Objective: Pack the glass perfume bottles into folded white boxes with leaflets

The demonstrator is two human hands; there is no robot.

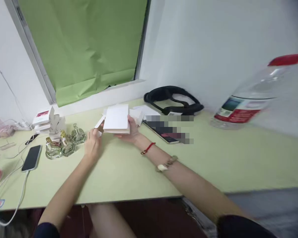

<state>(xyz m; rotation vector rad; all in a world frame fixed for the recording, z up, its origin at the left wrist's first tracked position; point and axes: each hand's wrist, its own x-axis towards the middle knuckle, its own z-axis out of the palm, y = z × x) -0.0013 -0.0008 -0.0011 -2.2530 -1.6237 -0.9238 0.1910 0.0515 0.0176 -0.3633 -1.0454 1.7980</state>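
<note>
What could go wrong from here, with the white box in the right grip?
1. The left grip is close to the glass bottles; a sideways swing might knock one over.
2. The flap of the white box stands out beside the left grip and could crease if pushed hard.
3. The phone has a white cable looping past the table edge; a snag could drag it.

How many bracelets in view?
2, both on the right forearm: a red cord bracelet at the wrist, nearer the right hand, and a beaded bracelet farther toward the elbow. Any under the sleeves would be hidden.
</note>
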